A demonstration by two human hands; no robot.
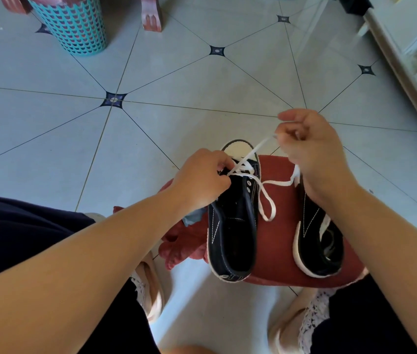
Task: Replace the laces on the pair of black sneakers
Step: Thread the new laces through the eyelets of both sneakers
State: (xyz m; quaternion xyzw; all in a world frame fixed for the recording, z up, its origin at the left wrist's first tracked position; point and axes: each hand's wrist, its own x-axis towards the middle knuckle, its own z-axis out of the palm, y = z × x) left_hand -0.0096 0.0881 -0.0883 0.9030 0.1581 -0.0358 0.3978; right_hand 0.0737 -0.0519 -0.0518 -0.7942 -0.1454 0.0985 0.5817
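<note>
Red stool (278,254) carries right sneaker (322,241) and left sneaker (233,238), the latter overhanging its far edge. Left hand (202,180) pinches white lace (278,183) at the eyelets; right hand (312,149) pinches its raised end. A hard pull may drag the shoe off.

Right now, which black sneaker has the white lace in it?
The left black canvas sneaker, at the left hand: the white flat lace crosses its eyelets. The right sneaker shows none threaded.

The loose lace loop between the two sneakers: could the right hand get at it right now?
Probably yes. The lace loop lies uncovered on the red stool, close under the right hand, with nothing between them. But that hand pinches the lace's far end, so it would need to let go first.
</note>
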